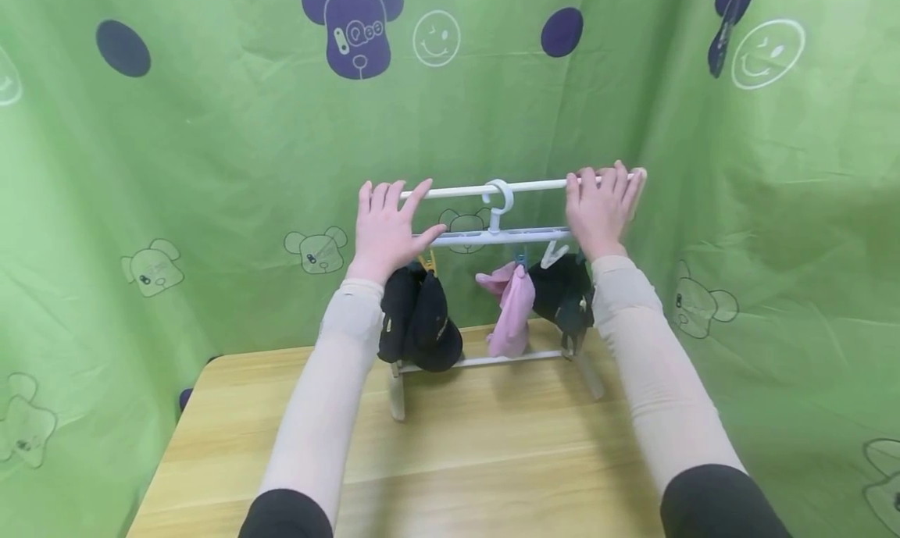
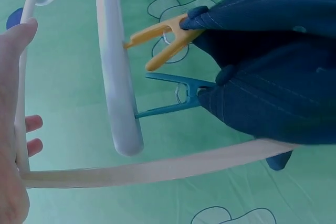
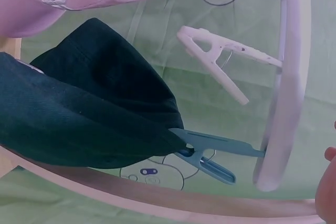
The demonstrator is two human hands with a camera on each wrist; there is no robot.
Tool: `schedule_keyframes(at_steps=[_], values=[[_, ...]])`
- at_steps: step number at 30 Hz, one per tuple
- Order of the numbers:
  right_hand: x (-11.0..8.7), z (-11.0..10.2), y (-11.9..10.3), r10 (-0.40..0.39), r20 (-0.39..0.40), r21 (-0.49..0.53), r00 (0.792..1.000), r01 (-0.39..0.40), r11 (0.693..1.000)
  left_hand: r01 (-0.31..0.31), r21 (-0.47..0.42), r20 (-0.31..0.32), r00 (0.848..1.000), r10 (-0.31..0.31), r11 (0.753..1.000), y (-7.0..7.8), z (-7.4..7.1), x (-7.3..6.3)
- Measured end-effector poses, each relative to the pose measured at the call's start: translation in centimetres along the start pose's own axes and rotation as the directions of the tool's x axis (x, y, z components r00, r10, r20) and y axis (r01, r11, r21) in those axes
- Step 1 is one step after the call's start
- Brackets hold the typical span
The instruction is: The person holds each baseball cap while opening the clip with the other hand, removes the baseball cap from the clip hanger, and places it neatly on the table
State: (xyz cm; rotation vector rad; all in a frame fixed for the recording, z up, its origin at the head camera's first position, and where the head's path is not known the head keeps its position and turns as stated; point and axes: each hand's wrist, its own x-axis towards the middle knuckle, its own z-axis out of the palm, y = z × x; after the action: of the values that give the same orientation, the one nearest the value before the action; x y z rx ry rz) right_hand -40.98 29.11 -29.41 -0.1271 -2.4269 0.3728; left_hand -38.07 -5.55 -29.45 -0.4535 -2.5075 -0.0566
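On the table a small stand has a white top rod (image 1: pixel 534 186). My left hand (image 1: pixel 383 229) grips its left end, fingertips showing past it in the left wrist view. At the other end my right hand (image 1: pixel 601 210) grips the rod with fingers bent over it. A pale blue hanger (image 1: pixel 464 240) hooks over the rod between my hands. From its left side a dark cap (image 1: pixel 429 319) hangs by a yellow clothespin (image 2: pixel 168 38) and a teal clothespin (image 2: pixel 178 93). A pink cap (image 1: pixel 515 311) and a dark cap (image 3: pixel 105 98) hang toward the right.
A blue clothespin (image 3: pixel 210 148) holds the right cap, and a white clothespin (image 3: pixel 218 56) dangles loose beside it. The stand's lower bar (image 1: pixel 485 361) and legs rest toward the back of the wooden table (image 1: pixel 450 460). A green patterned curtain (image 1: pixel 232 147) surrounds the table's back and sides.
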Motion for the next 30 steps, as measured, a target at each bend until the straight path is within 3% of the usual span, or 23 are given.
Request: schedule_keyframes(at_steps=[21,30], values=[[-0.5,1.3,-2.5,-0.014,-0.027,0.05,1.0,0.015,0.999,0.027,-0.001,-0.043,0.999,-0.027,1.0,-2.1,-0.5,-1.4],[-0.8,2.1,-4.1,-0.025,-0.05,0.057,0.998,0.028,0.998,0.026,0.002,-0.039,0.999,-0.026,1.0,-3.8,-0.9,-2.1]])
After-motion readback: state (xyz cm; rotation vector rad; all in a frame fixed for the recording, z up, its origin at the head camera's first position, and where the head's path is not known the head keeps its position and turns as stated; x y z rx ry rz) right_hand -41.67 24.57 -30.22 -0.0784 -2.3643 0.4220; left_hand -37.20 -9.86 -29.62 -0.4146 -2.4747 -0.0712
